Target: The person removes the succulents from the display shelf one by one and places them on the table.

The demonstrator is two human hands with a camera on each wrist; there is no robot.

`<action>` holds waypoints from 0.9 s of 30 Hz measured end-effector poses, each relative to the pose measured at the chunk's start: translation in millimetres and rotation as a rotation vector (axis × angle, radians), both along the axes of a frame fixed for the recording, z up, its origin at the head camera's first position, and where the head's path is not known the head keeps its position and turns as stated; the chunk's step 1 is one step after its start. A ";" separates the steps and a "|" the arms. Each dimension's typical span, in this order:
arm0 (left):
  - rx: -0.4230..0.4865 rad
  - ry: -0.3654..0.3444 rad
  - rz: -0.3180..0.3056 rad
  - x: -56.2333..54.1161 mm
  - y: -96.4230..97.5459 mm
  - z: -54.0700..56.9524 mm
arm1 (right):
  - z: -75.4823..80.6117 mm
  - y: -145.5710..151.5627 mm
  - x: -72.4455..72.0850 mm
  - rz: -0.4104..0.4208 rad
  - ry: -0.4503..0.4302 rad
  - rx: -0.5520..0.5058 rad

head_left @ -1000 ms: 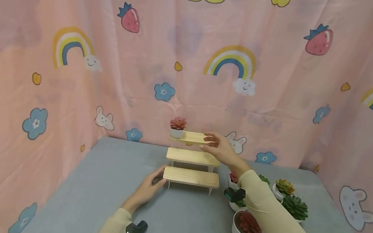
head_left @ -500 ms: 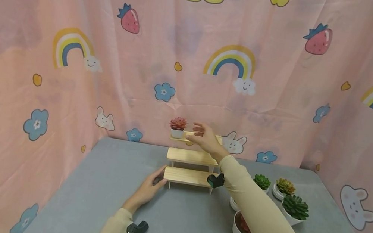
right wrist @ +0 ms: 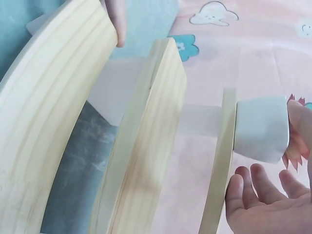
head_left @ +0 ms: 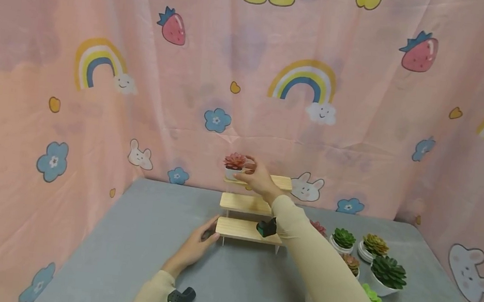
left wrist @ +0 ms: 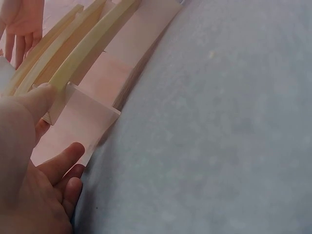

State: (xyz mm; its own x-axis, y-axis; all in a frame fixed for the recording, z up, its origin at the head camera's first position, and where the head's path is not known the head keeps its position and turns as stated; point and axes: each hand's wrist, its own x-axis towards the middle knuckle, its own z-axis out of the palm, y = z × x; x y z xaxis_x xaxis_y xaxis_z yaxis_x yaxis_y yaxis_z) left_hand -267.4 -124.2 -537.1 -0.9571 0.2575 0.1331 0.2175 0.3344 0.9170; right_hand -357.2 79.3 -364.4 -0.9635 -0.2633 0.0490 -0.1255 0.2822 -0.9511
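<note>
A three-tier wooden stand (head_left: 243, 202) with pale clear side supports stands on the grey table. My left hand (head_left: 196, 241) grips the left end of its lowest shelf, thumb against the board's edge in the left wrist view. On the left end of the top shelf sits a pink succulent (head_left: 234, 160) in a small white pot (right wrist: 261, 127). My right hand (head_left: 259, 177) is at the pot's right side. In the right wrist view the thumb overlaps the pot's rim, while the bent fingers (right wrist: 261, 185) lie beside the pot with a gap showing.
Several potted succulents stand right of the stand, partly behind my right sleeve (head_left: 323, 261): a dark green one (head_left: 389, 272), a yellowish one (head_left: 375, 244) and a green one (head_left: 344, 238) among them. A pink patterned curtain (head_left: 197, 69) hangs behind the table (head_left: 153, 210).
My right hand has moved left along the top shelf from its right end to the pink succulent's pot. My left hand has stayed at the lowest shelf's end.
</note>
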 end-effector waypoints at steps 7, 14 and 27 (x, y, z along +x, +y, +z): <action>-0.020 -0.003 -0.014 1.3 0.4 -2.8 | -4.3 -6.0 -5.8 -0.022 0.044 0.053; 0.003 0.026 -0.008 1.2 -0.6 -1.6 | -5.6 -2.2 -2.7 -0.021 0.078 0.092; -0.031 0.028 0.008 1.5 -0.4 -1.7 | 10.1 30.3 20.8 0.065 0.162 0.059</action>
State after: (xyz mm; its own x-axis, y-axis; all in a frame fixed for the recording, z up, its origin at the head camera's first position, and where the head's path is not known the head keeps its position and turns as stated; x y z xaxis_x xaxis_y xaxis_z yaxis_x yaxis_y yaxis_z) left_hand -265.9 -124.6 -538.8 -0.9550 0.2546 0.1524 0.2407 0.3640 0.8998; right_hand -336.4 109.6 -354.3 -0.9252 -0.3314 0.1850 -0.2956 0.3231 -0.8990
